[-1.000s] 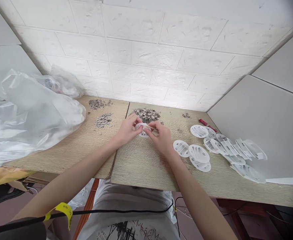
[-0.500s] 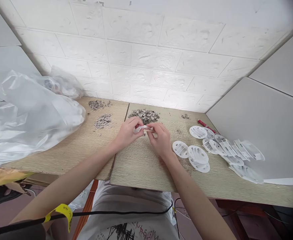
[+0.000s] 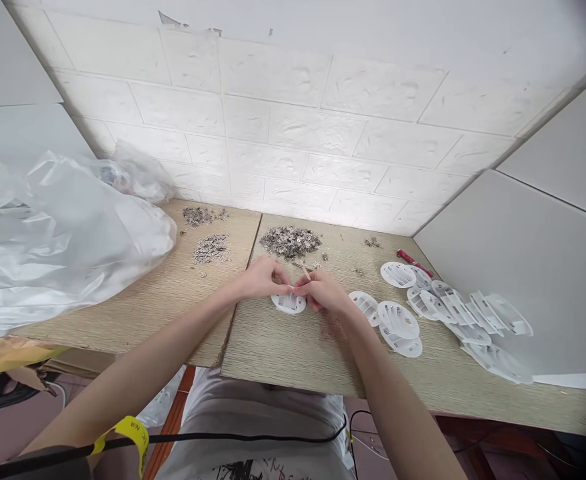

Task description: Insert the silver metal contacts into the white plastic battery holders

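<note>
My left hand (image 3: 264, 278) pinches the far edge of a round white plastic battery-holder-like disc (image 3: 289, 305), which lies low at the tabletop with its slotted face up. Across from it, my right hand (image 3: 327, 292) has its fingertips at the same edge. A thin tan tool, perhaps tweezers (image 3: 305, 271), sticks out of the right hand, pointing away from me. What the fingertips press between them is too small to make out. Just beyond the hands lies a heap of small metal pieces (image 3: 291, 241).
More white discs (image 3: 397, 320) lie to the right, several overlapping towards the side panel (image 3: 513, 267). A red pen-like object (image 3: 415, 263) rests behind them. On the left are two smaller metal piles (image 3: 211, 248) and a large plastic bag (image 3: 83, 247). A black cable (image 3: 233, 437) crosses before my body.
Both hands have come down and nearer to me with the disc. It was held up nearly edge-on; now its slotted face shows. The tan tool points more steeply away from me.
</note>
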